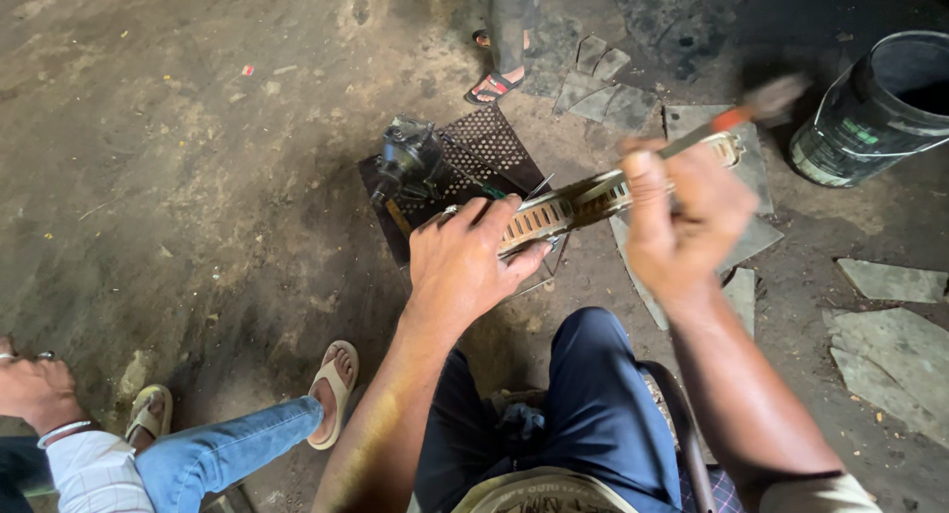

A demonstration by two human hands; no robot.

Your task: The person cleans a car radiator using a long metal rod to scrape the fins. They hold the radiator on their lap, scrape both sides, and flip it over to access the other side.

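My left hand [465, 261] grips a long slotted metal part [583, 202] that lies across a dark perforated metal plate [484, 142] on the floor. My right hand [682, 221] is closed around a thin tool with an orange band and a dark blurred tip [736, 118], held over the far end of the slotted part. A dark greasy mechanical unit [407, 162] sits on the plate to the left of my left hand. My dark blue trousers [583, 404] fill the lower middle.
A dark bucket [880, 108] stands at the upper right. Flat stone pieces [890, 355] lie at the right. Another person's jeans leg and sandalled feet [331, 394] and hand [35, 389] are at lower left. Someone's sandalled foot [494, 83] stands beyond the plate.
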